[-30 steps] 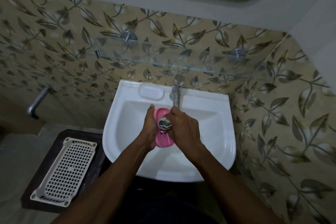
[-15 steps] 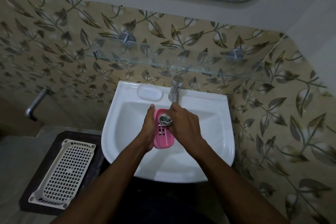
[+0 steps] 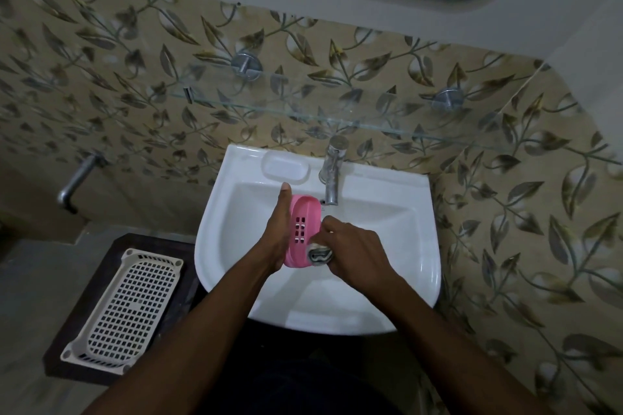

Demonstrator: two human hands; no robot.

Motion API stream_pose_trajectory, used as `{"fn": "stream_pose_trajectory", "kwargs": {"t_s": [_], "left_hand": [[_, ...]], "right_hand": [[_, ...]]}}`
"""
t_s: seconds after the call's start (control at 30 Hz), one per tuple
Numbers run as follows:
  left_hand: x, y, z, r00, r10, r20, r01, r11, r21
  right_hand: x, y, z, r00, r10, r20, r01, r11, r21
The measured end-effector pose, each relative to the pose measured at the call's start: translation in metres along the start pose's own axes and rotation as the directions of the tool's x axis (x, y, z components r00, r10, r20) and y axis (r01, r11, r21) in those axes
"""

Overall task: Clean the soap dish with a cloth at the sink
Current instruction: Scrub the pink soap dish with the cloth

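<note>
A white perforated basket [image 3: 124, 308] lies on a dark stand well to the left of the white sink [image 3: 236, 236], with a metal wall tap [image 3: 78, 180] above it. Over the sink's basin, the left hand [image 3: 274, 234] grips the pink soap dish [image 3: 302, 231] by its left edge, fingers wrapped behind it, thumb pointing toward the moulded soap recess [image 3: 286, 169] on the sink's back ledge. The dish stands tilted, its slotted inside facing up. The right hand [image 3: 354, 254], fingers closed around a bunched grey cloth [image 3: 319, 254], presses it against the dish's near right end. The chrome faucet [image 3: 333, 175] rises from the sink's back ledge, just beyond the dish.
</note>
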State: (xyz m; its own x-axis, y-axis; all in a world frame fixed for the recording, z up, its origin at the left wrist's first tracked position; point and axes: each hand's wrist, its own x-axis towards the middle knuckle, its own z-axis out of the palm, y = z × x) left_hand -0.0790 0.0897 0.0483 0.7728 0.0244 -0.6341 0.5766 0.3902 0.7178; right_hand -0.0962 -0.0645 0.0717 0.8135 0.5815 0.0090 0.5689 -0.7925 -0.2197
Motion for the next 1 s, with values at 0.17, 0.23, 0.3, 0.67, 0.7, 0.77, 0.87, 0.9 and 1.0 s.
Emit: {"fn": "stream_pose_trajectory", "kwargs": {"t_s": [0.17,0.23,0.3,0.67,0.7,0.77,0.87,0.9,1.0], "left_hand": [[-0.002,0.005,0.0,1.0,-0.025,0.009,0.025,0.997,-0.07],[-0.002,0.005,0.002,0.999,-0.036,0.031,0.038,0.997,-0.066],[-0.005,0.002,0.004,0.999,-0.033,0.035,0.034,0.999,-0.039],[-0.008,0.004,0.007,0.999,-0.033,0.039,0.034,0.998,-0.045],[-0.009,0.004,0.006,0.999,-0.02,0.038,0.022,0.998,-0.055],[-0.009,0.005,0.005,0.999,0.016,0.042,-0.012,0.996,-0.09],[-0.005,0.009,0.004,0.998,0.063,0.028,-0.06,0.994,-0.096],[-0.006,0.011,0.006,0.998,0.065,0.023,-0.063,0.994,-0.095],[-0.012,0.013,0.015,0.998,0.053,0.024,-0.052,0.997,-0.064]], "right_hand": [[-0.006,-0.006,0.004,0.999,-0.05,0.017,0.05,0.999,0.004],[-0.008,-0.007,0.0,0.996,-0.07,0.059,0.068,0.997,0.027],[-0.004,-0.005,-0.006,0.993,-0.074,0.09,0.072,0.997,0.021],[0.007,-0.016,-0.02,0.953,0.131,0.273,-0.186,0.964,0.189],[0.01,-0.016,-0.021,0.94,0.125,0.318,-0.218,0.936,0.277],[0.01,-0.018,-0.022,0.928,0.115,0.355,-0.292,0.815,0.5],[0.002,-0.019,-0.017,0.914,0.215,0.343,-0.405,0.514,0.756],[-0.001,-0.02,-0.014,0.908,0.248,0.339,-0.418,0.448,0.791],[-0.003,-0.029,-0.009,0.871,0.39,0.3,-0.44,0.347,0.828]]}}
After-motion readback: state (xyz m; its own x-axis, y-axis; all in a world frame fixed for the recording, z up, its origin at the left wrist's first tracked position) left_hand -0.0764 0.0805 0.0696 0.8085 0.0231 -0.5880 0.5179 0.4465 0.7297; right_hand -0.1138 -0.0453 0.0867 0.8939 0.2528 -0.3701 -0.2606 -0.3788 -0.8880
